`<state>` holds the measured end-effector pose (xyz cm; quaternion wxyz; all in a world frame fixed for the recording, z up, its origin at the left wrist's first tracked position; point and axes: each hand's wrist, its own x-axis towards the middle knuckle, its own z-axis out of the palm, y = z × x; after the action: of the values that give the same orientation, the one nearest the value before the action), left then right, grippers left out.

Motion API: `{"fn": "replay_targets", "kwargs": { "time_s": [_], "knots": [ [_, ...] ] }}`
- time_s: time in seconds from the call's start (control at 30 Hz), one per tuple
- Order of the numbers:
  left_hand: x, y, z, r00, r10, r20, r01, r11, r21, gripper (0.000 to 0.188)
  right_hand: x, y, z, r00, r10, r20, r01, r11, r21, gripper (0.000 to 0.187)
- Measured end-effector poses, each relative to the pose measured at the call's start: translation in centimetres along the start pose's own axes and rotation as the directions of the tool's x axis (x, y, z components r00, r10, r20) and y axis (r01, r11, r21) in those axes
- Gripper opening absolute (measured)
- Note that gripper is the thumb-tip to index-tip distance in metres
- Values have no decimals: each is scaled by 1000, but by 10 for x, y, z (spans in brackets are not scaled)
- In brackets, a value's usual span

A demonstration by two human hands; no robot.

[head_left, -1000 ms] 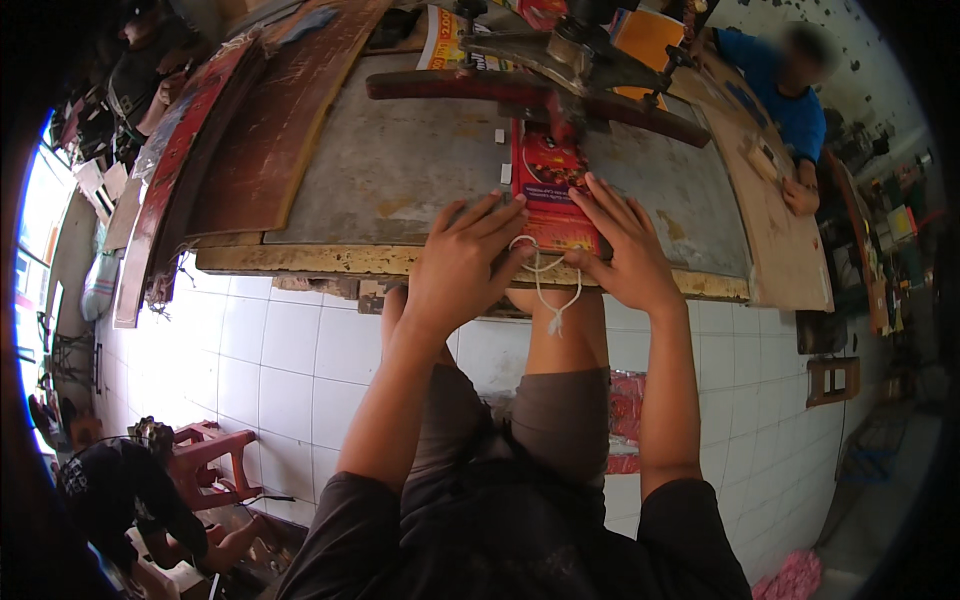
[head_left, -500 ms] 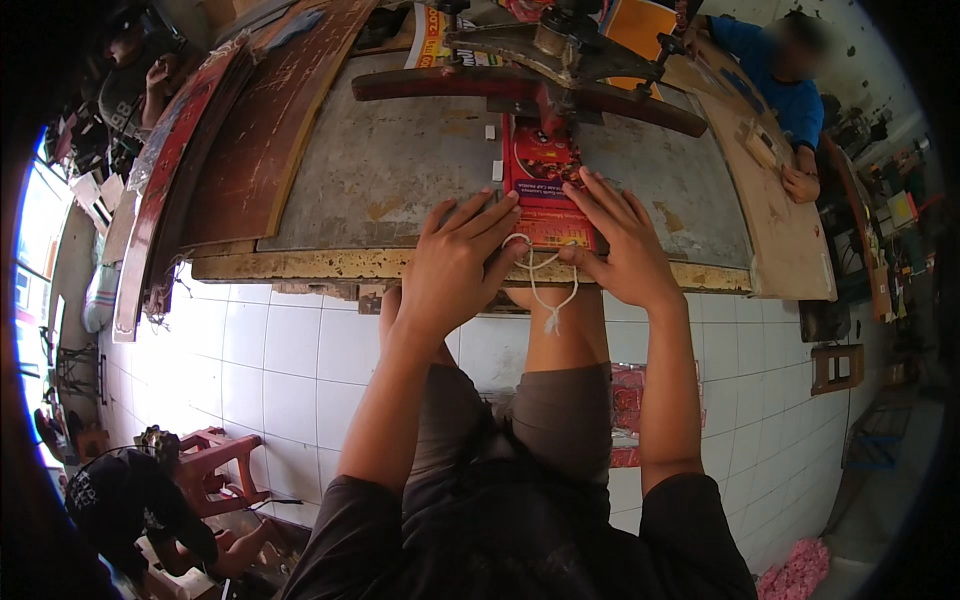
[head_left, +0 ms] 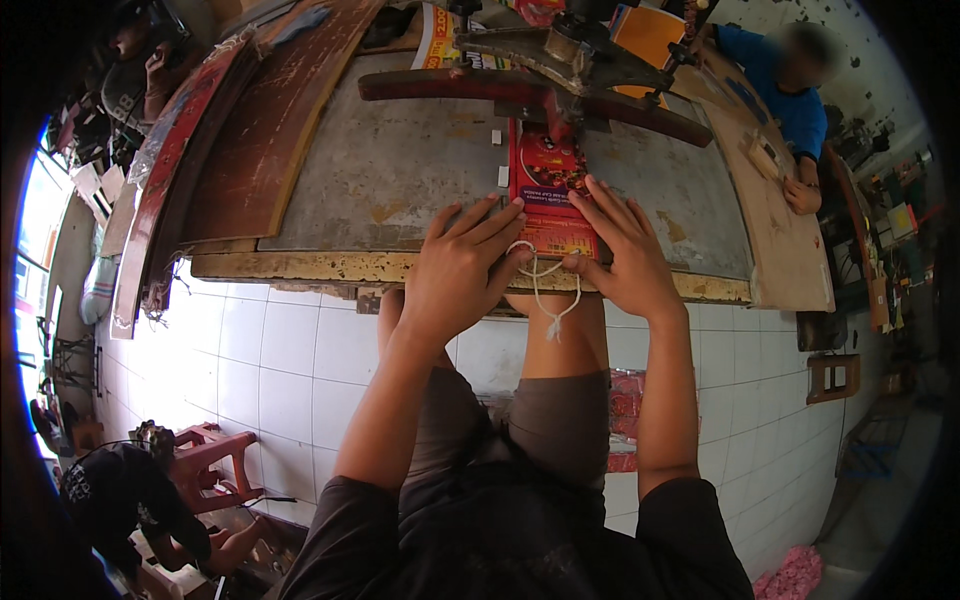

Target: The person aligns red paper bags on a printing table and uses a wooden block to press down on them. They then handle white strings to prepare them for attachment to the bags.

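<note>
A red printed packet or stack of cards point(head_left: 550, 190) lies on the grey metal worktop, its near end at the front edge. My left hand point(head_left: 465, 265) rests along its left side, fingers stretched out, palm down. On the opposite side my right hand point(head_left: 635, 262) lies with fingers spread, the fingertips touching the packet's right edge. Between my two thumbs a looped white cord point(head_left: 541, 290) sits at the near end and hangs over the table edge; how it is fastened cannot be made out. The far end of the packet is under a red and black metal press arm point(head_left: 556, 100).
Two small white blocks point(head_left: 503, 177) lie left of the packet. Brown boards point(head_left: 265, 130) lean along the left side of the worktop point(head_left: 400, 150). A person in blue point(head_left: 770, 80) works at the right; another person point(head_left: 150, 500) sits low at the left by a red stool point(head_left: 215, 465).
The whole view has shifted slightly. My hands, the packet and the cord keep almost the same places relative to the worktop.
</note>
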<state>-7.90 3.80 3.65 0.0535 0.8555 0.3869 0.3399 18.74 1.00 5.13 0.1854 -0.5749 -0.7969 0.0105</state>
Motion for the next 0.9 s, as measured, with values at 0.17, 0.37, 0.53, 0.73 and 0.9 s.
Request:
{"fn": "replay_targets", "kwargs": {
  "time_s": [0.17,0.37,0.53,0.73,0.9],
  "knots": [
    [0,0,-1,1000,-7,2,7,1000,4,41,0,-1,0,1000,1,2,-1,1000,-5,85],
    [0,0,-1,1000,-7,1,7,1000,-11,41,0,-1,-1,1000,-4,3,4,1000,-6,86],
    [0,1,-1,1000,-4,-5,4,1000,-5,42,-1,0,-1,1000,-10,-2,10,1000,-11,86],
    [-1,0,-3,1000,11,-19,-11,1000,-10,41,0,0,0,1000,-14,-8,14,1000,-11,85],
    [-2,0,-3,999,29,-30,-29,1000,0,44,0,-4,-2,1000,-17,-19,17,1000,-10,83]
  ]
}}
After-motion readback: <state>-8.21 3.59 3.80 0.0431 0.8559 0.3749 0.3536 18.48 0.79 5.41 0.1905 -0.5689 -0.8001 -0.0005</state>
